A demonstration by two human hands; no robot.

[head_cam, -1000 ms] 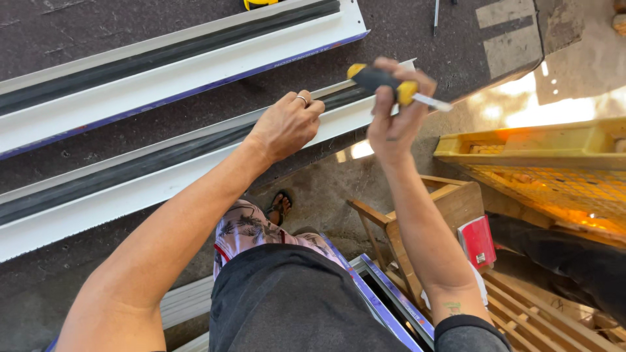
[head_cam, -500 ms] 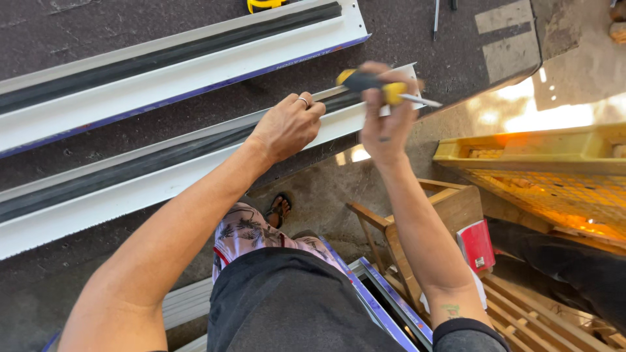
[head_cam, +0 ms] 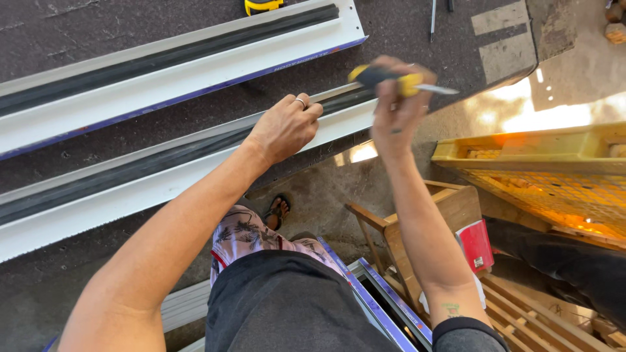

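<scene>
Two white rails with black inserts lie on the dark bench, both running from lower left up to upper right. The near rail (head_cam: 163, 176) ends under the hands; the far rail (head_cam: 195, 65) has a thin blue strip along its near edge. The left hand (head_cam: 283, 127) rests on the near rail's end, fingers curled and pressed down on it. The right hand (head_cam: 394, 111) is closed around a screwdriver (head_cam: 391, 79), black and yellow handle, held nearly level just above the rail end, its shaft pointing right. A red flat package (head_cam: 476, 244) leans by a wooden stool (head_cam: 443, 208), below a yellow crate (head_cam: 535, 153).
</scene>
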